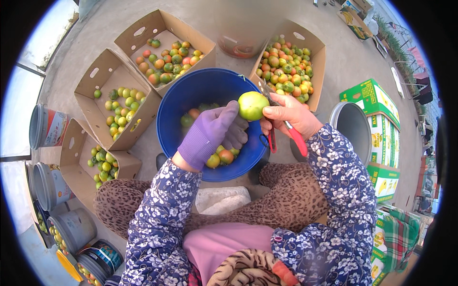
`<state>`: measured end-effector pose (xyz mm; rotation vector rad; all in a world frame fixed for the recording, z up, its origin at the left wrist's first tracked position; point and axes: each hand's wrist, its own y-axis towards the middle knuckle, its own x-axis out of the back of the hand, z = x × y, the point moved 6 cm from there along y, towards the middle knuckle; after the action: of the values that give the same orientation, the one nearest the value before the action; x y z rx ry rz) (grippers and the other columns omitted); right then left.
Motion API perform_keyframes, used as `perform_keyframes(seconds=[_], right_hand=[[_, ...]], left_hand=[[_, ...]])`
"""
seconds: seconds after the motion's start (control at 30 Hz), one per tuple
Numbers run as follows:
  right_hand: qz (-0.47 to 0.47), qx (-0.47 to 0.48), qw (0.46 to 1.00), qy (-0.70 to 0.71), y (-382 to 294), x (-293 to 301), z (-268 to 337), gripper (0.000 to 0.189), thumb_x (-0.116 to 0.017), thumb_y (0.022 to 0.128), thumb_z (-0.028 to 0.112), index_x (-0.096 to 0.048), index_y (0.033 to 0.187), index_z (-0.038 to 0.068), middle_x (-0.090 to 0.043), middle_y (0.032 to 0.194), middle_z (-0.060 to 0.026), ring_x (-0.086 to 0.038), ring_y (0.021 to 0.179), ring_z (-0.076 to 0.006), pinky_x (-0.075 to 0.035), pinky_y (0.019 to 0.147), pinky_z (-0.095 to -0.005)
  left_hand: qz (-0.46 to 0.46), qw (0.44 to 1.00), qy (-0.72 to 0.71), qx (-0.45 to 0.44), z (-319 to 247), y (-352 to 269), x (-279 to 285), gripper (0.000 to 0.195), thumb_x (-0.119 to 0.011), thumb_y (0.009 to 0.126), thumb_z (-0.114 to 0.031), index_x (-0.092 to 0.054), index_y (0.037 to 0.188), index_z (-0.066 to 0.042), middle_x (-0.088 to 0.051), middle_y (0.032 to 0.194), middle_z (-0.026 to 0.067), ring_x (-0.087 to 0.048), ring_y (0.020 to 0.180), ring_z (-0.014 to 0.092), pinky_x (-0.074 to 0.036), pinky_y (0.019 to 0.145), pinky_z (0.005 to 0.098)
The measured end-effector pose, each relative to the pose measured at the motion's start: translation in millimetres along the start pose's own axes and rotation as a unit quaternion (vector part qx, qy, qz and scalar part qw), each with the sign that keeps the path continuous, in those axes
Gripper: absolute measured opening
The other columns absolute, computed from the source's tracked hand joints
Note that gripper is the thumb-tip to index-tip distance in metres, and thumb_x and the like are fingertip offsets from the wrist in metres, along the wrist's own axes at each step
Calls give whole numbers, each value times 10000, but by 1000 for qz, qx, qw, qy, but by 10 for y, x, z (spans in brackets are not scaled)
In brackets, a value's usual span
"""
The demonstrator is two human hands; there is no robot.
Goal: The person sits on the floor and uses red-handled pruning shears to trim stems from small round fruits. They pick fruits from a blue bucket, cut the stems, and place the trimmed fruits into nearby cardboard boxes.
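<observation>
My left hand point(218, 132), in a purple knit glove, has its thumb against the left side of a yellow-green tomato point(253, 106). The gloved fingers curl just below the fruit. My bare right hand point(291, 113) grips red-handled pruning shears point(296, 137), blades pointing up and away, and its thumb touches the tomato's right side. Both hands are above a blue round tub point(171, 143), which holds more green and orange tomatoes point(226, 156). My left forearm and glove hide part of the tub's inside.
Cardboard boxes of sorted tomatoes stand around the tub: far left point(162, 21), left point(103, 60), near left point(69, 157) and far right point(318, 68). Buckets point(53, 127) line the left side. A grey bucket point(350, 125) and stacked banana cartons point(384, 139) stand at right.
</observation>
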<state>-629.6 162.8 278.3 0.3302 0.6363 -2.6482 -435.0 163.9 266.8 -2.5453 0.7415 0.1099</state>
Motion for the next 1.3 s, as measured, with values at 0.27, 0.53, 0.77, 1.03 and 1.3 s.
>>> perform_keyframes(seconds=[0.27, 0.53, 0.77, 1.03, 1.3], right_hand=[[-37, 114, 990, 76, 113, 446, 167, 476, -657, 999, 211, -532, 1386, -36, -683, 1140, -132, -586, 787, -142, -547, 772, -356], [-244, 106, 947, 179, 245, 1511, -285, 370, -701, 995, 229, -621, 1275, 0, -707, 1072, -155, -594, 740, -134, -548, 707, -337], [-274, 179, 924, 198, -407, 1558, -269, 389, -657, 1014, 194, -608, 1314, -49, -703, 1162, -177, -588, 770, -141, -539, 763, -356], [-615, 206, 741, -171, -2539, 2325, 350, 349, -652, 1018, 235, -662, 1269, -7, -675, 1001, -67, -525, 727, -112, -515, 760, -317], [-282, -216, 833, -424, -2258, 2878, -1084, 393, -677, 828, 61, -695, 1201, -64, -754, 996, -143, -689, 925, -202, -522, 903, -329]], left_hand=[[-50, 989, 111, -85, -421, 264, 307, 349, -560, 1079, -338, -711, 1159, -34, -753, 968, 60, -680, 781, 95, -544, 703, 233], [121, 881, 455, 43, 148, 594, 330, 287, -671, 987, -259, -709, 1184, -54, -741, 939, 100, -698, 875, 177, -562, 803, 324], [321, 722, 600, 122, 1408, 409, 59, 450, -704, 885, -261, -605, 1287, -85, -694, 1145, 221, -677, 1088, 409, -540, 919, 481], [343, 666, 640, 172, 1467, 503, -78, 449, -745, 864, -211, -617, 1276, -84, -691, 1191, 220, -671, 1130, 390, -545, 922, 452], [291, 933, 82, 197, 856, 488, -13, 766, -772, 848, -291, -476, 1521, -77, -644, 1337, 99, -626, 1203, 198, -521, 985, 345]])
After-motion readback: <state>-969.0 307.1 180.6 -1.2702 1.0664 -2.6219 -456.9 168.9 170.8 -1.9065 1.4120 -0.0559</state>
